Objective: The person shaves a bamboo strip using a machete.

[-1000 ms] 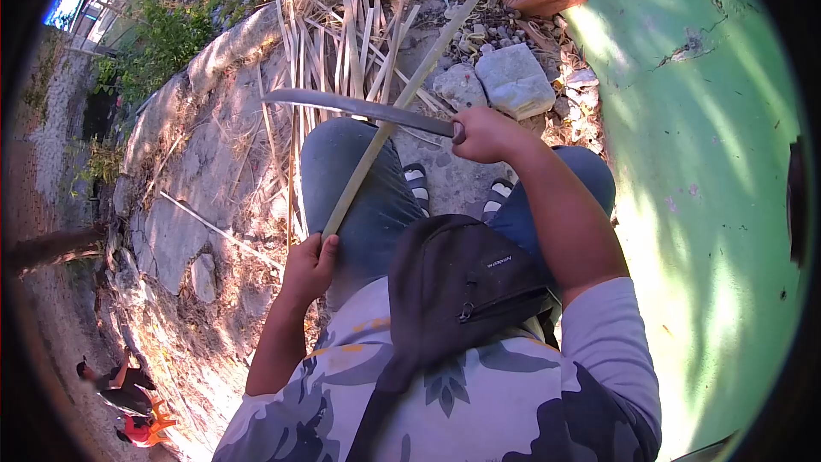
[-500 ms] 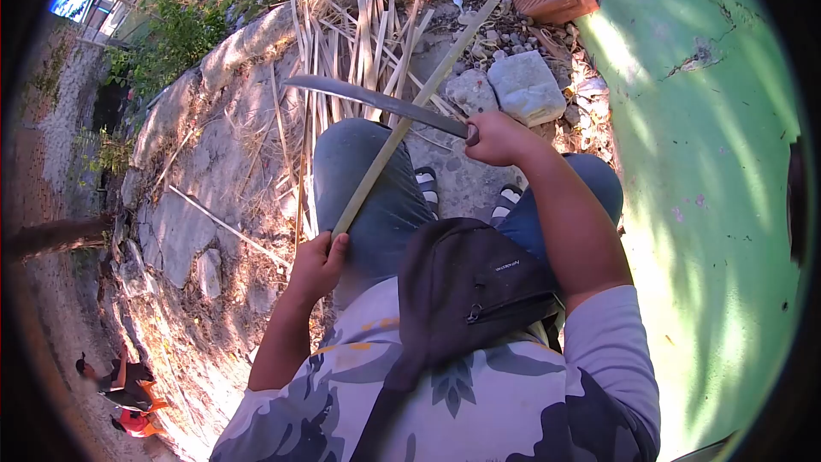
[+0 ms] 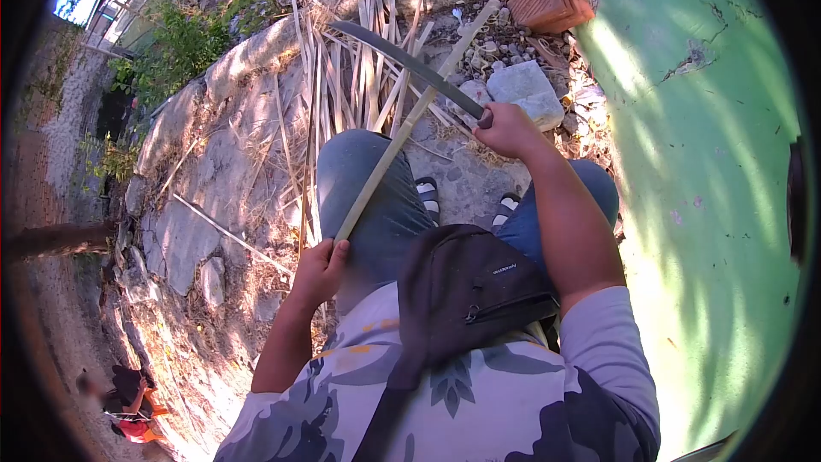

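Note:
My right hand (image 3: 509, 130) is closed around the handle of a machete (image 3: 402, 57). Its long dark blade points up and to the left. Under or against the blade runs a long, pale bamboo strip (image 3: 382, 169), slanting past my left knee; exact contact is hard to tell. The strip's near end is in the closed fingers of my left hand (image 3: 319, 272). On the ground beyond my knees lies a loose pile of similar strips (image 3: 368, 60).
A green wall (image 3: 701, 231) stands close on my right. White block (image 3: 525, 92), stones and stacked terracotta tiles (image 3: 547, 4) lie ahead by it. A thin stick (image 3: 227, 231) lies on the left. Two people (image 3: 130, 402) sit far off at lower left.
The machete has moved up along the bamboo strip, away from my left hand, and its tip has swung up and to the right. My left hand keeps its hold.

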`<state>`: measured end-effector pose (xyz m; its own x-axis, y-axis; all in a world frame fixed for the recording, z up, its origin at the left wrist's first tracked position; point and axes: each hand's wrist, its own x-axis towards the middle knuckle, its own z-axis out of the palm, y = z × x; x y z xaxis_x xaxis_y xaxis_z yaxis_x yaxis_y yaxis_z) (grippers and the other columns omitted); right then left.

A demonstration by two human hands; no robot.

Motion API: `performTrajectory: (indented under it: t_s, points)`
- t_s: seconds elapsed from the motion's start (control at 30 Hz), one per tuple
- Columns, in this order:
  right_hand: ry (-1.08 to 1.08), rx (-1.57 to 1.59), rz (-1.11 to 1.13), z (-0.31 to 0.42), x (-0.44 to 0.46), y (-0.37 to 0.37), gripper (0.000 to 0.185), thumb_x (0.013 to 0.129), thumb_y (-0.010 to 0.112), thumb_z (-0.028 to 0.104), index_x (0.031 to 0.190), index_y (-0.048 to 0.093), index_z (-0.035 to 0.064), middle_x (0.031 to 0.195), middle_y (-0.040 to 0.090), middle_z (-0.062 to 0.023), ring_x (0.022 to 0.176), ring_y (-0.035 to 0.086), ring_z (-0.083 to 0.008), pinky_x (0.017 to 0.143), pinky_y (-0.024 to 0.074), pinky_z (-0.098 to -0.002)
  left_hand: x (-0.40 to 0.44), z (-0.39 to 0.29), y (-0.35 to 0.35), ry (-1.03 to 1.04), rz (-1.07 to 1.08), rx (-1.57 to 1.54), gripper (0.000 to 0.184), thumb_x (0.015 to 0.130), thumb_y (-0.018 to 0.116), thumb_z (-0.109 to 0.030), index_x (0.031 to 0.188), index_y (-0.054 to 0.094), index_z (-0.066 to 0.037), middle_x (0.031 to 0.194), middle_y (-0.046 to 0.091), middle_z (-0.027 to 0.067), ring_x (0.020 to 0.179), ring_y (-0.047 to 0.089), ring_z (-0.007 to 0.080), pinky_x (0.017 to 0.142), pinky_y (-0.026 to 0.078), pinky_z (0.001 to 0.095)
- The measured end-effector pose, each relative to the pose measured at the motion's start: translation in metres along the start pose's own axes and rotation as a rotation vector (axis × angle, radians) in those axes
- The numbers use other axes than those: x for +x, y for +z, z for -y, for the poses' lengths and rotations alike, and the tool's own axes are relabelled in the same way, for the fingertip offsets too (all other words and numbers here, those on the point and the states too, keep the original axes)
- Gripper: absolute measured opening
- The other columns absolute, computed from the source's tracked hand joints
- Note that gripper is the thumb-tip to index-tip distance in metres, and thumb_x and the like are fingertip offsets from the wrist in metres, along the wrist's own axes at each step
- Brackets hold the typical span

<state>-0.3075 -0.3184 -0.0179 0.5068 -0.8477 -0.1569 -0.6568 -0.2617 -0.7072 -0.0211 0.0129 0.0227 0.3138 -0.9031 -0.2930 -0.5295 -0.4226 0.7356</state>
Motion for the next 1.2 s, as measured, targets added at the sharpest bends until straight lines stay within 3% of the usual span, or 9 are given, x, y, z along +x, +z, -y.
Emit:
performTrajectory:
  t_s: [0.07,0.17,0.3,0.53,0.67,0.83,0.97,1.2]
  points:
    - [-0.063,-0.100,-0.034,0.014,-0.012,-0.011,0.022,0.077,0.076,0.025,0.090,0.071,0.0082,0.089,0.074,-0.0155,0.089,0.071,-0.0362,0.080,0.0560,-0.0444,-0.006,-0.002,-0.006,0.017,0.032,-0.086,0.047,0.107,0.053,-0.039,0.080,0.055,-0.001,0.061,0.049,0.0003,0.054,0.043,0.0110,0.050,0.036,0.0338]
    - [-0.158,-0.218,-0.038,0.030,-0.026,-0.024,0.021,0.076,0.077,0.026,0.086,0.069,0.0093,0.086,0.073,-0.0136,0.087,0.071,-0.0366,0.078,0.0561,-0.0478,-0.025,-0.008,-0.018,-0.132,0.122,-0.272,0.048,0.110,0.048,-0.039,0.079,0.055,-0.003,0.063,0.046,-0.0031,0.057,0.041,0.0083,0.052,0.035,0.0298]
    - [-0.370,-0.330,-0.012,0.033,-0.026,-0.018,0.021,0.076,0.075,0.028,0.085,0.068,0.0110,0.082,0.072,-0.0129,0.083,0.071,-0.0362,0.075,0.0562,-0.0497,-0.036,0.027,-0.021,-0.177,0.147,-0.293,0.050,0.111,0.040,-0.041,0.078,0.053,-0.006,0.064,0.042,-0.0048,0.058,0.037,0.0070,0.054,0.032,0.0263]
    - [-0.334,-0.373,0.079,0.038,-0.023,-0.020,0.021,0.076,0.073,0.029,0.087,0.069,0.0113,0.083,0.071,-0.0139,0.082,0.071,-0.0367,0.075,0.0563,-0.0496,-0.040,0.041,-0.014,-0.170,0.129,-0.256,0.050,0.111,0.040,-0.042,0.081,0.055,-0.004,0.065,0.046,-0.0020,0.060,0.041,0.0088,0.055,0.035,0.0295]
    - [-0.394,-0.244,-0.017,0.028,-0.026,-0.021,0.029,0.074,0.080,0.032,0.082,0.065,0.0095,0.074,0.068,-0.0140,0.076,0.069,-0.0388,0.068,0.0529,-0.0497,-0.037,0.025,-0.007,-0.110,0.078,-0.023,0.049,0.110,0.042,-0.040,0.086,0.056,-0.001,0.066,0.053,0.0066,0.060,0.050,0.0179,0.057,0.041,0.0366]
    - [-0.385,-0.299,-0.051,0.036,-0.031,-0.018,0.028,0.075,0.079,0.030,0.081,0.064,0.0075,0.074,0.068,-0.0143,0.076,0.069,-0.0386,0.068,0.0527,-0.0498,-0.038,0.038,0.007,-0.098,-0.063,0.068,0.047,0.110,0.041,-0.038,0.089,0.058,0.000,0.066,0.055,0.0144,0.060,0.055,0.0273,0.059,0.043,0.0403]
    - [-0.362,-0.551,-0.242,0.029,-0.021,-0.014,0.024,0.076,0.076,0.029,0.083,0.065,0.0088,0.075,0.069,-0.0130,0.077,0.070,-0.0372,0.069,0.0526,-0.0511,-0.035,0.030,0.013,-0.074,-0.119,0.055,0.049,0.110,0.040,-0.039,0.088,0.058,0.001,0.064,0.054,0.0139,0.059,0.054,0.0269,0.057,0.042,0.0408]
    - [-0.212,-0.413,-0.175,0.031,-0.024,-0.014,0.015,0.076,0.071,0.026,0.084,0.068,0.0135,0.076,0.070,-0.0111,0.077,0.071,-0.0338,0.070,0.0543,-0.0502,-0.031,0.026,0.010,-0.041,-0.102,0.108,0.049,0.110,0.040,-0.039,0.086,0.058,0.000,0.061,0.053,0.0136,0.057,0.056,0.0288,0.056,0.042,0.0418]
